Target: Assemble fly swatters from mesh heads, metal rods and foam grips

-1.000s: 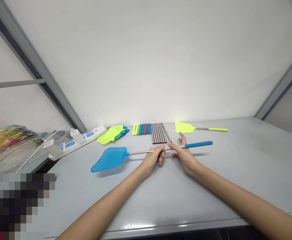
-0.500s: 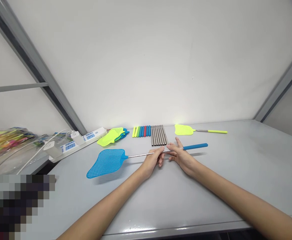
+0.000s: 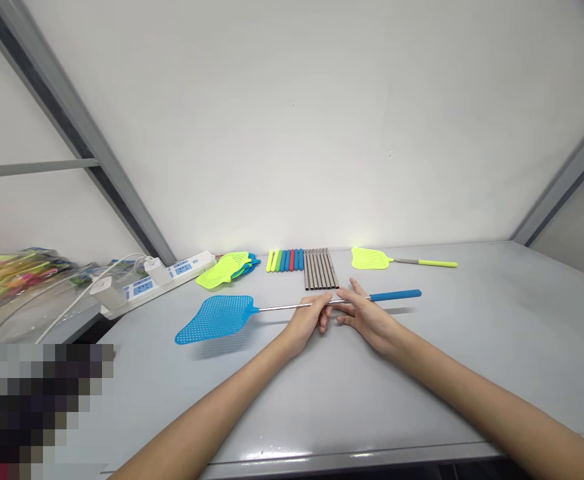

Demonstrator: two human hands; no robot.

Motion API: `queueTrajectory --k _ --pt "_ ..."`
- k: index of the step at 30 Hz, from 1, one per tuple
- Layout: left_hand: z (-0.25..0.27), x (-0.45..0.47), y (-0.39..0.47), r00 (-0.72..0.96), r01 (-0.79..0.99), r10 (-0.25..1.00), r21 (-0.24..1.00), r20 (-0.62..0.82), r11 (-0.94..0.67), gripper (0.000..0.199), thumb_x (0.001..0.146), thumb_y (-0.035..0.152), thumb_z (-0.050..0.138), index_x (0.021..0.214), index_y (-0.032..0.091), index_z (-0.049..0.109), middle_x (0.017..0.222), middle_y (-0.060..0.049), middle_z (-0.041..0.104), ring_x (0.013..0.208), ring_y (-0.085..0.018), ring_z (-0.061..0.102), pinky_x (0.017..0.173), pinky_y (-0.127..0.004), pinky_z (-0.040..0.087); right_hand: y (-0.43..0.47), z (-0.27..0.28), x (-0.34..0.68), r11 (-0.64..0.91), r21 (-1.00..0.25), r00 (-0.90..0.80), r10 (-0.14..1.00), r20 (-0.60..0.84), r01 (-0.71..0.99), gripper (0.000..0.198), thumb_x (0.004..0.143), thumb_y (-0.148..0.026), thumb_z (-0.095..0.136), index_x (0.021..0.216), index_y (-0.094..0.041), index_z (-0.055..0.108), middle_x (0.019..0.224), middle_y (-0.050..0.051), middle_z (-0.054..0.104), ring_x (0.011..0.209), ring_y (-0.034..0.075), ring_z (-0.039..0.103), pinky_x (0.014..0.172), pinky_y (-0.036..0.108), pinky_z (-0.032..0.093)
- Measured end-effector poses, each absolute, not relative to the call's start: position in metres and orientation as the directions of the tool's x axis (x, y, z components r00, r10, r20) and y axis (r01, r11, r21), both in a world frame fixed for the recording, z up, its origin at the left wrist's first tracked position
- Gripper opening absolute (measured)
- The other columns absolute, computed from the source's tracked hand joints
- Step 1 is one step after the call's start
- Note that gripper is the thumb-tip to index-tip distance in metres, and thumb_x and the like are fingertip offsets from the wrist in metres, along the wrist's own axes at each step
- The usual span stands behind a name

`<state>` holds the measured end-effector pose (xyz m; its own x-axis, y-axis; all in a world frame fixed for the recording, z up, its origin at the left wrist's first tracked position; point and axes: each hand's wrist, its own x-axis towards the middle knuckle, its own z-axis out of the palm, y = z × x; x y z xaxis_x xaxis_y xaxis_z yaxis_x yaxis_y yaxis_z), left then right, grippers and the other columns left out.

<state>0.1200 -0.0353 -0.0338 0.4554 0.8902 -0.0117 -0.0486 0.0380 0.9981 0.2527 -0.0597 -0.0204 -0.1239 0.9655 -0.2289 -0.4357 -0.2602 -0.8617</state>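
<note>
A blue fly swatter [image 3: 219, 317] is held above the table, its perforated head to the left and its blue grip to the right. My left hand [image 3: 307, 321] is closed round the thin metal rod near its middle. Just beside it, my right hand [image 3: 368, 319] pinches the rod close to the blue grip, with some fingers spread apart. Beyond my hands lie a row of metal tubes [image 3: 322, 270] and a row of coloured grips [image 3: 286, 261]. A yellow fly swatter [image 3: 371, 259] with a yellow grip lies at the back right.
Several loose yellow and blue swatter heads [image 3: 225, 269] are stacked at the back left. Next to them is a white power strip [image 3: 159, 285] with plugs and cables. Packaged colourful items [image 3: 17, 277] lie at the far left. A white wall [image 3: 292, 133] stands behind the table [image 3: 472, 327].
The blue swatter's head has tilted slightly upward at its far left end. Both hands keep nearly the same hold on the rod; the whole view has shifted a little.
</note>
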Motion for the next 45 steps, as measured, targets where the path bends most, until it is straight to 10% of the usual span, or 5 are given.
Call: queueTrajectory --k 21,27,34,45 --pt "-0.035 0.122 -0.037 0.411 0.045 0.911 0.998 0.026 -0.049 0.038 0.077 0.044 0.032 0.051 0.017 0.04 0.041 0.005 0.035 0.038 -0.008 0.035 0.043 -0.021 0.029 -0.049 -0.028 0.256 -0.325 -0.825 -0.183 0.945 -0.27 -0.462 0.063 0.063 -0.029 0.062 0.119 -0.029 0.033 0.115 0.001 0.046 0.085 0.015 0.054 0.054 0.024 0.05" --pt "-0.032 0.122 -0.043 0.041 0.398 0.931 0.849 0.363 -0.349 0.027 0.075 0.04 0.04 0.062 0.018 0.043 0.06 0.003 0.045 0.058 -0.01 0.042 0.056 -0.022 0.034 -0.052 -0.027 0.255 -0.341 -0.823 -0.186 0.94 -0.286 -0.454 0.061 0.062 -0.03 0.063 0.117 -0.03 0.035 0.121 0.002 0.041 0.092 0.018 0.052 0.054 0.025 0.05" --pt "-0.036 0.117 -0.036 0.11 0.59 0.923 0.724 0.367 -0.358 0.034 0.078 0.045 0.034 0.067 0.019 0.053 0.074 -0.002 0.053 0.075 -0.015 0.049 0.07 -0.028 0.037 -0.051 -0.027 0.257 -0.336 -0.859 -0.278 0.93 -0.239 -0.387 0.024 0.068 -0.032 0.055 0.086 -0.016 0.058 0.094 0.009 0.057 0.084 0.019 0.056 0.058 0.024 0.048" --pt "-0.035 0.115 -0.019 0.205 0.562 0.895 0.7 0.397 -0.44 0.036 0.079 0.044 0.032 0.069 0.018 0.056 0.073 -0.002 0.053 0.077 -0.016 0.049 0.073 -0.028 0.036 -0.029 -0.03 0.262 -0.251 -0.909 -0.233 0.956 -0.179 -0.332 0.023 0.068 -0.033 0.055 0.079 -0.013 0.06 0.087 0.01 0.059 0.082 0.017 0.056 0.068 0.026 0.049"
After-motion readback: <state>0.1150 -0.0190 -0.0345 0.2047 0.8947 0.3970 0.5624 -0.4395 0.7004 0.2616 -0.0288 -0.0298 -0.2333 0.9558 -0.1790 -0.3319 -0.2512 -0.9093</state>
